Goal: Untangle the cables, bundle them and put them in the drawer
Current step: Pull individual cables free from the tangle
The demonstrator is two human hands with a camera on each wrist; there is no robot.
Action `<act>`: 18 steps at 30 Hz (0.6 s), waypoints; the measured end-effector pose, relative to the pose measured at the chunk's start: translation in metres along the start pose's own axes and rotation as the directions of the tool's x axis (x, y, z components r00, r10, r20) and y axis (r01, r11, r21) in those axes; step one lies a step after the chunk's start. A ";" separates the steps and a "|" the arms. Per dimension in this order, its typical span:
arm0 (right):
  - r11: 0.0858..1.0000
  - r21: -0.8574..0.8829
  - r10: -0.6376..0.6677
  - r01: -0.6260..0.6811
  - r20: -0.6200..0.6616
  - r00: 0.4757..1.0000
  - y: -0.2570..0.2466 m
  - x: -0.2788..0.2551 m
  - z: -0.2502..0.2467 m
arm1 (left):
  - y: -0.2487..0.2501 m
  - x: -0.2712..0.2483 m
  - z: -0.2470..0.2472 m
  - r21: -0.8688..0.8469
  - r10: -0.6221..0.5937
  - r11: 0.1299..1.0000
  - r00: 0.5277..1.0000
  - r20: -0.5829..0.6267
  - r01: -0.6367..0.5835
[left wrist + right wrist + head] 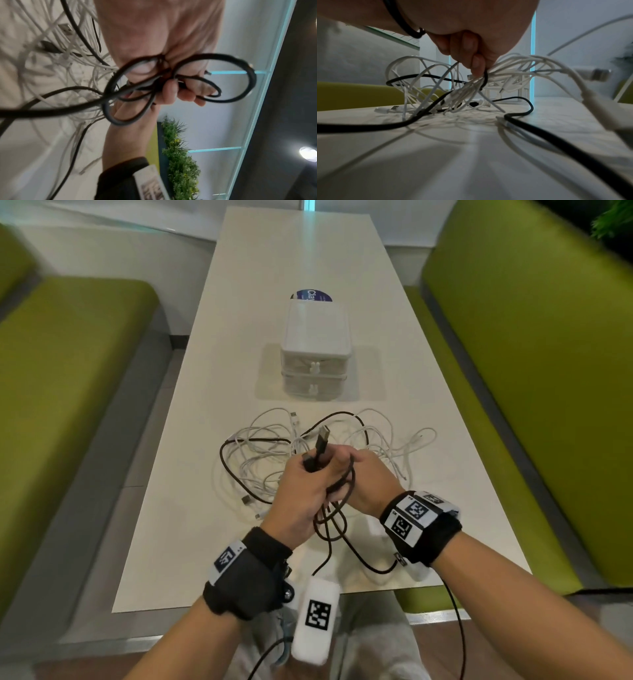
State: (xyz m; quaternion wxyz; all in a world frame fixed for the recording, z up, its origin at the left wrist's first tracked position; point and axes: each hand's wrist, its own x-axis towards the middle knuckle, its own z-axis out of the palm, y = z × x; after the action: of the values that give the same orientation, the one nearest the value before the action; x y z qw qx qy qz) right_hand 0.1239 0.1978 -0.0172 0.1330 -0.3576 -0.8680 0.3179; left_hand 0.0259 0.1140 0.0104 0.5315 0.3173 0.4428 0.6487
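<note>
Your left hand (301,491) has its grip curled round loops of the black cable (337,491), plug end up. Your right hand (368,477) grips the same cable (fingers curled). White cables (260,446) lie tangled on the worktop (274,261), before the closed drawer unit (314,350).

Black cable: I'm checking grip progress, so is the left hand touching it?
Touching: left wrist view shows the left hand fingers curled round black cable loops.

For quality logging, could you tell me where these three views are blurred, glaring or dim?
Head view: sharp at the drawer unit, edges smeared. Left wrist view: black cable loops motion-blurred, lamp glare at lower right. Right wrist view: dim, hand silhouetted, near table and cable soft.
</note>
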 end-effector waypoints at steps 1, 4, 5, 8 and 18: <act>0.999 0.027 0.041 -0.042 0.024 0.999 -0.002 0.001 0.001 | 0.002 0.000 -0.001 -0.011 -0.012 1.000 1.000 0.001 0.012; 0.989 0.087 0.118 -0.122 0.046 0.992 0.005 0.004 0.003 | 0.016 -0.005 -0.002 -0.054 -0.016 0.998 0.998 0.054 0.018; 0.993 0.035 0.108 -0.109 0.027 0.994 0.006 0.004 0.000 | 0.027 -0.008 -0.004 -0.076 0.006 0.997 0.996 0.085 0.001; 0.978 0.019 0.208 -0.208 -0.064 0.976 0.020 0.003 -0.014 | 0.079 -0.016 -0.012 -0.203 0.146 0.974 0.966 0.211 -0.103; 0.987 -0.163 0.019 -0.011 0.050 0.999 -0.014 0.015 -0.035 | 0.080 -0.019 -0.024 0.211 -0.062 0.977 0.993 0.100 0.040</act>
State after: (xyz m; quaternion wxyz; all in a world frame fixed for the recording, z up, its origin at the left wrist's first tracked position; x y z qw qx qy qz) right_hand 0.1215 0.2170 0.0190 0.0789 -0.3655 -0.8914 0.2562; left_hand -0.0237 0.0863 0.0745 0.5345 0.3940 0.4876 0.5669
